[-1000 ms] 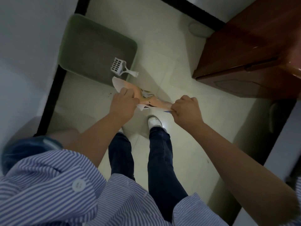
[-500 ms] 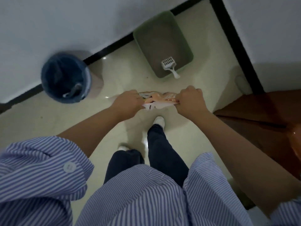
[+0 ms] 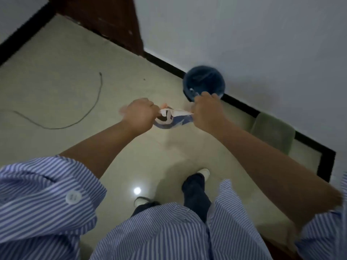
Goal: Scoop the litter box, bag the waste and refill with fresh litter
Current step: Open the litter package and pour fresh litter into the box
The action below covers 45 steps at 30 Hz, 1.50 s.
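— So, what are the hands doing?
— Left hand and right hand each pinch one end of a bag, stretched between them.
— And the bin?
— Blue bin sits just beyond the right hand, against the wall.
— Litter box?
— Green litter box lies farther right, along the same wall.

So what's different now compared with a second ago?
The person has turned away from the litter box, now at the right edge, toward the blue bin, which sits just beyond the hands. The scoop is no longer in view. Unchanged: left hand and right hand still grip the bag stretched between them.
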Motion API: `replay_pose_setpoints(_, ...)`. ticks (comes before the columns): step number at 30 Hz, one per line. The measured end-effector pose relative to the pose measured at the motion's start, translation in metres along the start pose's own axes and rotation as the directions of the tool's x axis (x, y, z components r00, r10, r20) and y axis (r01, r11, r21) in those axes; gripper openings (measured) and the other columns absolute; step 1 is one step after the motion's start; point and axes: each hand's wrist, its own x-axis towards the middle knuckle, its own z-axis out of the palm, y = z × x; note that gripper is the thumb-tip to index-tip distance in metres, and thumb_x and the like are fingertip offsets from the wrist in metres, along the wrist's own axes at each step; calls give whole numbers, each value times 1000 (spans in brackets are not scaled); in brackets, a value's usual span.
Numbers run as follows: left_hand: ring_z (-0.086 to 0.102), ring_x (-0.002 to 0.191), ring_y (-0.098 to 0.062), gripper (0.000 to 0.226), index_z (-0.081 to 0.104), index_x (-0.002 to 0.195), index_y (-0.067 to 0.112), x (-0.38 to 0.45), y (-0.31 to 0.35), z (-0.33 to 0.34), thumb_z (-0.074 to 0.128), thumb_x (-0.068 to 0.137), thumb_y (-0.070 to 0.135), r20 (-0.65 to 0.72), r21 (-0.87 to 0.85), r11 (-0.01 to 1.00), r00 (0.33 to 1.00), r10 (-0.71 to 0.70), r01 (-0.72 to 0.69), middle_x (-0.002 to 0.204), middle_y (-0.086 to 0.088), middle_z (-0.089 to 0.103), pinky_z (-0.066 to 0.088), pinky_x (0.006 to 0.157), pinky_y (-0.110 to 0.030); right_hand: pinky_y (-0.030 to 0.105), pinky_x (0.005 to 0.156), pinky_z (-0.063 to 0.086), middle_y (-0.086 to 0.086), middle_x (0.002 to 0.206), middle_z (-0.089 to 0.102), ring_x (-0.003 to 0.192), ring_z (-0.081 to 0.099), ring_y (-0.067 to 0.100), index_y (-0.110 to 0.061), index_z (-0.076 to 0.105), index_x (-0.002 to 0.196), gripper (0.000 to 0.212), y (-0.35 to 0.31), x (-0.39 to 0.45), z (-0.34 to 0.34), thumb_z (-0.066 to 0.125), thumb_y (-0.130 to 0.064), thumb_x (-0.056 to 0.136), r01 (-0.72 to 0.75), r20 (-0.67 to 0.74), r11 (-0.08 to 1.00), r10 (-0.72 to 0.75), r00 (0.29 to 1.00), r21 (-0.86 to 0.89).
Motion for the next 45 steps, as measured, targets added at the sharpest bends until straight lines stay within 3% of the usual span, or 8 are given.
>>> replay_pose_setpoints(3,51,110,-23,29,55,119,11,-72,-61,2,48,91,16,-2,19,981,981,-193,193,118,-6,58,29,64,-25,26,61,46,4,65,62,65,60,21,-13,67,58,27,-77,25,-56,83,-34,50,128,-97,985,-139,986,-113)
replay_pose_setpoints(9,50,110,-18,30,56,119,20,-195,-174,46,53,89,22,50,-138,871,882,-469,472,118,1,57,38,86,-28,23,48,42,-1,49,54,47,56,21,-17,59,37,32,-221,73,-104,89,-27,32,412,-139,909,-417,898,-60)
replay_pose_setpoints(13,62,83,-24,26,71,90,11,-262,-238,71,77,65,11,-6,-281,780,812,-583,558,87,-5,67,48,66,-26,28,67,41,4,75,63,78,59,24,-11,72,69,9,-314,115,-128,77,-18,70,569,-112,822,-567,816,-17)
replay_pose_setpoints(19,60,81,-24,16,66,92,8,-333,-337,129,56,88,19,34,-264,641,671,-740,720,89,-7,64,44,69,-29,26,72,30,12,106,59,103,51,25,-2,65,102,28,-445,206,-151,42,-17,97,793,-103,608,-786,609,51)
replay_pose_setpoints(22,55,46,-16,24,61,56,17,-370,-379,155,51,74,30,-1,-260,608,629,-777,750,54,2,56,40,45,-19,27,75,35,12,105,59,102,53,25,-1,64,101,28,-511,253,-164,42,-18,98,878,-83,475,-874,478,58)
replay_pose_setpoints(27,54,47,-17,34,59,58,17,-408,-434,203,38,79,35,33,-325,434,468,-883,840,56,2,55,43,44,-20,22,48,36,1,55,57,51,57,19,-14,61,51,28,-616,308,-200,89,-14,44,952,-119,286,-955,274,-106)
replay_pose_setpoints(31,52,45,-19,37,57,58,14,-429,-493,239,38,81,36,22,-382,303,336,-942,873,56,-1,54,44,43,-21,26,50,37,2,58,56,53,55,22,-12,60,60,25,-696,361,-220,82,-3,53,980,-148,176,-976,162,-92)
replay_pose_setpoints(45,60,71,-34,16,61,77,-1,-463,-831,310,72,64,1,221,-488,371,523,-823,790,79,-18,62,43,60,-34,21,43,42,1,47,55,37,52,20,-13,57,51,38,-943,589,-290,86,-2,30,954,-115,280,-957,268,-107)
